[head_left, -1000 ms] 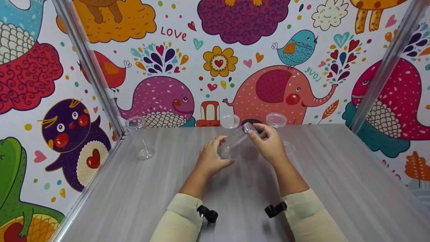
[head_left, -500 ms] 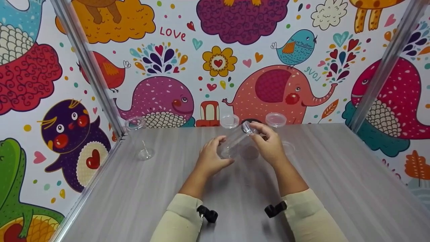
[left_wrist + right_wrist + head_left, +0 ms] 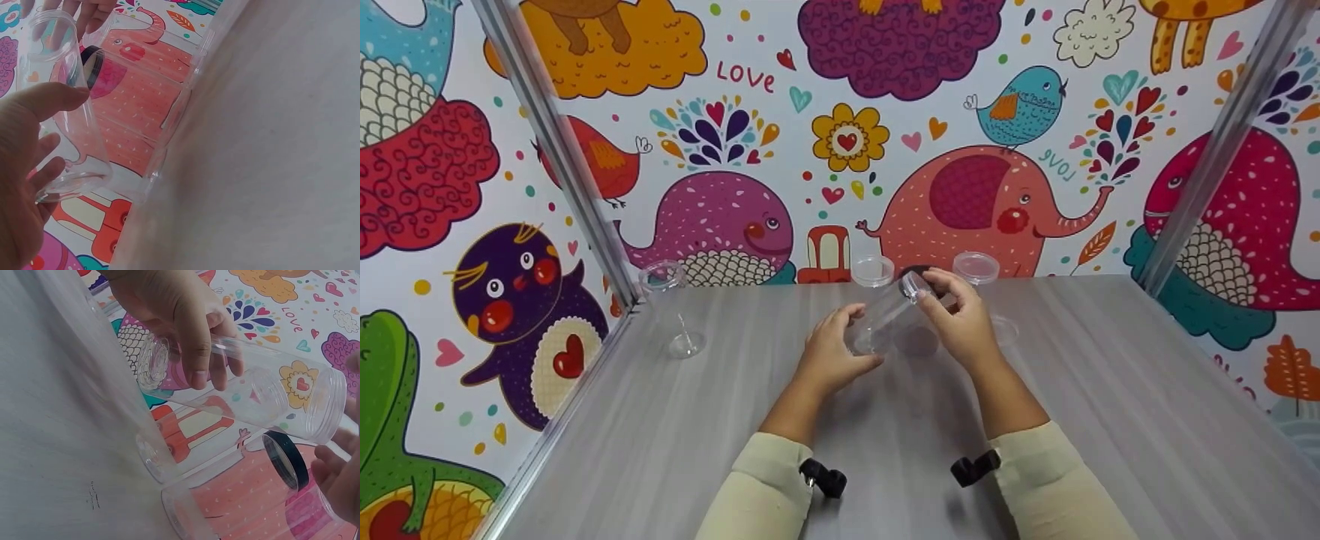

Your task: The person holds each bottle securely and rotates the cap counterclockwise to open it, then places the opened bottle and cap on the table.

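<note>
Apparently we were midway through handling the tilted clear jar [image 3: 889, 315], which we held over the middle of the tabletop [image 3: 682, 450], in front of the standing jars. Our left grip [image 3: 831, 351] curled round its lower part; our right grip [image 3: 958, 321] pinched its upper end, thumb against fingers. We judged that setting it upright was left to do; whether a clear cap sat on it, we could not tell. Behind it, one jar wore a black lid [image 3: 295, 453], and we saw no dark lid on the others.

From the head view we had the far-left jar [image 3: 666, 307], absent from the left wrist view, and the right-hand jar [image 3: 976, 268]. Only from the right wrist did we clearly see the held jar's ridged base and the black lid's full ring, partly hidden from above.
</note>
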Available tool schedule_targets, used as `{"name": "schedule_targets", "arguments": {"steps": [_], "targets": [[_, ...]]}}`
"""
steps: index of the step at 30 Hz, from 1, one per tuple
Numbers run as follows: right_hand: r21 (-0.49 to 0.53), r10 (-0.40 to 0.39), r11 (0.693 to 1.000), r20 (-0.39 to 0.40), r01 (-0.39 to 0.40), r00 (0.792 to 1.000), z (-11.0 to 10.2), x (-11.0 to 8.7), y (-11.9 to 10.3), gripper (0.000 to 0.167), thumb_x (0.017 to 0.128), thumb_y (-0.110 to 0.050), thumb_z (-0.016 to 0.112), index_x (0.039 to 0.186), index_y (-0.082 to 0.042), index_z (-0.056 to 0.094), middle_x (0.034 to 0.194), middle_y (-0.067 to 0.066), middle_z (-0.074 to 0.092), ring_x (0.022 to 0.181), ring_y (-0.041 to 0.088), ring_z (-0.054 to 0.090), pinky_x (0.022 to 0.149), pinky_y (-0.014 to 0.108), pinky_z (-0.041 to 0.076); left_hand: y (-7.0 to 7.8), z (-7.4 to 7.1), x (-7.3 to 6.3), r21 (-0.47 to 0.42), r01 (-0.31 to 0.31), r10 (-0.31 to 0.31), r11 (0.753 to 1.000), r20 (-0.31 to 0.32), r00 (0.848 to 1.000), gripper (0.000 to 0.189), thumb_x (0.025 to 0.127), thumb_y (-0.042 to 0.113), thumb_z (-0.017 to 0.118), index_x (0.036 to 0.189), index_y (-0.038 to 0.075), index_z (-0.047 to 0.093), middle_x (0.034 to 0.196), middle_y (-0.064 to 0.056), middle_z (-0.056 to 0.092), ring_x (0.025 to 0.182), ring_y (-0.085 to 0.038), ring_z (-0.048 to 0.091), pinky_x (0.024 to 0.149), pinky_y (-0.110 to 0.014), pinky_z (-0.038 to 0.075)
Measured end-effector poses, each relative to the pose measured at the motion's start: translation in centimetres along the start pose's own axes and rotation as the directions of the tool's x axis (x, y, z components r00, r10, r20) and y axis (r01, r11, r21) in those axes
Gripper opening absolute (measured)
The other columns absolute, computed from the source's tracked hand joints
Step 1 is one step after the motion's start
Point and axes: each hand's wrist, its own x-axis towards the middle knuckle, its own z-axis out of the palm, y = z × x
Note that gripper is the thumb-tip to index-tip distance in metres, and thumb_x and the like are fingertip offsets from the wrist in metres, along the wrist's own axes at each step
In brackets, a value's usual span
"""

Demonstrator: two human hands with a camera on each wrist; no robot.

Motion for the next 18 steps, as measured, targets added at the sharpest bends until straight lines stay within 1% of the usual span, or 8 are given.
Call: {"name": "schedule_targets", "arguments": {"steps": [3,5,7,9,13,15,18], "targets": [[-0.082,0.036,0.996,-0.022,-0.037,0.999,-0.05,0.01,0.09,0.048,0.100,-0.040,0.073,0.139,-0.013,0.069,0.131,0.012,0.066,0.112,0.029,0.059,0.085,0.027,0.054,-0.10,0.05,0.02,0.009,-0.006,0.006,1.000,0.013,1.000,0.086,0.077,0.039,0.094,0.152,0.030,0.053,0.150,0.005,0.063,0.141,-0.022,0.054,0.121,-0.064,0.044],[-0.123,0.066,0.990,-0.029,-0.069,0.997,-0.05,0.02,0.17,0.052,0.099,-0.047,0.073,0.139,-0.014,0.069,0.124,0.013,0.065,0.107,0.027,0.060,0.085,0.028,0.055,-0.14,0.09,0.05,0.014,-0.011,0.011,1.000,0.020,1.000,0.086,0.077,0.041,0.094,0.152,0.031,0.053,0.149,0.006,0.063,0.141,-0.022,0.054,0.121,-0.064,0.044],[-0.142,0.090,0.986,-0.027,-0.093,0.996,-0.01,0.03,0.23,0.054,0.099,-0.052,0.072,0.137,-0.015,0.069,0.121,0.013,0.065,0.103,0.026,0.060,0.083,0.030,0.057,-0.14,0.12,0.07,0.016,-0.014,0.014,1.000,0.021,1.000,0.086,0.076,0.041,0.094,0.151,0.032,0.053,0.149,0.007,0.063,0.141,-0.021,0.054,0.122,-0.063,0.043],[-0.153,0.108,0.982,-0.025,-0.110,0.994,0.03,0.01,0.26,0.054,0.098,-0.055,0.072,0.136,-0.016,0.070,0.122,0.012,0.066,0.102,0.026,0.061,0.082,0.030,0.057,-0.18,0.12,0.08,0.015,-0.022,0.022,1.000,0.020,1.000,0.086,0.076,0.041,0.094,0.151,0.031,0.054,0.148,0.008,0.063,0.141,-0.021,0.054,0.122,-0.063,0.042],[-0.140,0.119,0.983,-0.023,-0.122,0.993,0.15,-0.08,0.35,0.052,0.099,-0.055,0.071,0.133,-0.017,0.072,0.122,0.010,0.068,0.101,0.025,0.062,0.080,0.029,0.057,-0.23,0.08,0.05,0.013,-0.026,0.026,1.000,0.019,0.999,0.084,0.076,0.039,0.095,0.150,0.032,0.054,0.148,0.007,0.064,0.141,-0.022,0.054,0.123,-0.064,0.041],[-0.121,0.115,0.986,-0.023,-0.117,0.993,0.21,-0.11,0.34,0.048,0.100,-0.052,0.072,0.133,-0.017,0.073,0.120,0.011,0.069,0.100,0.025,0.063,0.079,0.028,0.057,-0.24,0.05,0.07,0.015,-0.022,0.022,1.000,0.018,1.000,0.084,0.076,0.039,0.095,0.150,0.033,0.054,0.148,0.007,0.064,0.140,-0.022,0.054,0.122,-0.064,0.041],[-0.081,0.104,0.991,-0.019,-0.105,0.994,0.33,-0.11,0.29,0.045,0.100,-0.046,0.073,0.132,-0.015,0.073,0.115,0.011,0.068,0.097,0.024,0.062,0.076,0.025,0.056,-0.18,0.02,0.12,0.029,-0.019,0.018,0.999,0.014,1.000,0.086,0.075,0.038,0.095,0.150,0.029,0.055,0.147,0.006,0.064,0.140,-0.023,0.055,0.122,-0.064,0.042]]}}
